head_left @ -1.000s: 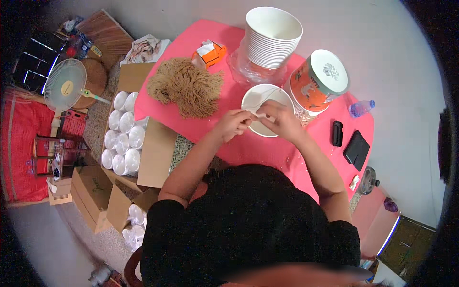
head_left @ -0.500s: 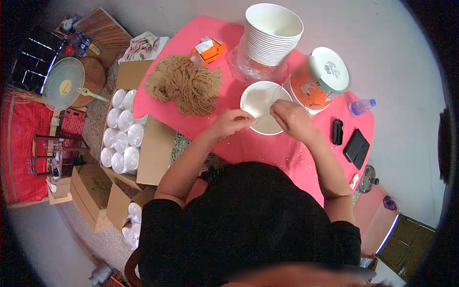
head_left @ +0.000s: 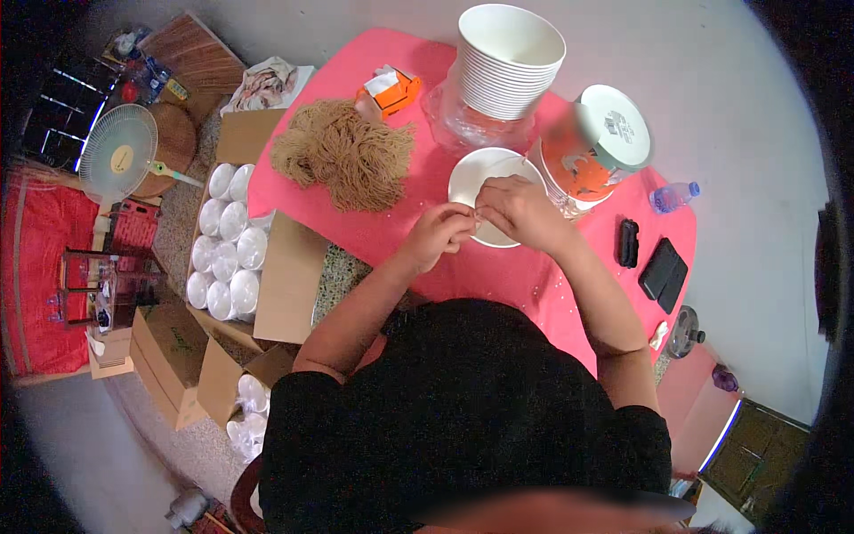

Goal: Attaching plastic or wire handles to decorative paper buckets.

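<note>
White bowl (head_left: 480, 182) under right hand (head_left: 520, 209), touching

Both hands' fingers (head_left: 464, 214) meet over white bowl (head_left: 476, 178)

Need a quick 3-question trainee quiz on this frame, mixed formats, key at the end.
1. True or false: the left hand and right hand meet at the rim of the white bowl.
2. What lies on the pink table to the left of the bowl?
A. a pile of tan string
B. a pair of scissors
C. a red apple
3. Fill in: the tall stack of white bowls stands on the ____ side of the table from the person.

Key: 1 true; 2 A; 3 far
</note>
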The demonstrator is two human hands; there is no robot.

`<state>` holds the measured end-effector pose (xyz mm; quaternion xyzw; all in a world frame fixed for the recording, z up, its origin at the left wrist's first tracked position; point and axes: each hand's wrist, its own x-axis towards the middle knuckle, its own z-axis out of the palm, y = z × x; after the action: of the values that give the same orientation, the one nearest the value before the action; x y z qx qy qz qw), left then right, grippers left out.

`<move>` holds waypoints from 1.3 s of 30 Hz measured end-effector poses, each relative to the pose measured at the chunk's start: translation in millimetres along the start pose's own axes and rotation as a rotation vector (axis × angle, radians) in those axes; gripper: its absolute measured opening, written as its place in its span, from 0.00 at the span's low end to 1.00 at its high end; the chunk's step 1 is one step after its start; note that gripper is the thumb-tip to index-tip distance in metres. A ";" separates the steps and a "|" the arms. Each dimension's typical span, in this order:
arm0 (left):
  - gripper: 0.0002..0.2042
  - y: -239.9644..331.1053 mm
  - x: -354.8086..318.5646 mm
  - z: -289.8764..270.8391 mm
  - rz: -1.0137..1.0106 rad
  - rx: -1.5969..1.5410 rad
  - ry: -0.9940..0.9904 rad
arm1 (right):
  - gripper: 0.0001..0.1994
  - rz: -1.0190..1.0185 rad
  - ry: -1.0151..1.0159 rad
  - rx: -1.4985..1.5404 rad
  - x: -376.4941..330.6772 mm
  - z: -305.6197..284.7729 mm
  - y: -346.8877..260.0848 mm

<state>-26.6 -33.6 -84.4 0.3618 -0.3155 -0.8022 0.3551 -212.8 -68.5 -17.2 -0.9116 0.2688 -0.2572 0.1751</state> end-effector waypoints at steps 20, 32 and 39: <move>0.01 -21.9 7.5 8.0 0.593 0.382 0.205 | 0.09 0.573 -0.181 0.860 -18.8 30.3 26.3; 0.02 -7.4 2.9 -3.1 -0.027 -0.276 -0.032 | 0.03 0.530 0.043 0.552 -19.3 33.1 2.7; 0.03 -3.1 0.0 -2.0 -0.129 -0.378 -0.070 | 0.02 0.499 0.154 0.534 -20.9 28.9 -15.3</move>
<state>-26.1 -32.5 -87.8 0.2798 -0.1478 -0.8803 0.3534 -205.5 -39.0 -41.3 -0.7184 0.4184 -0.3355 0.4431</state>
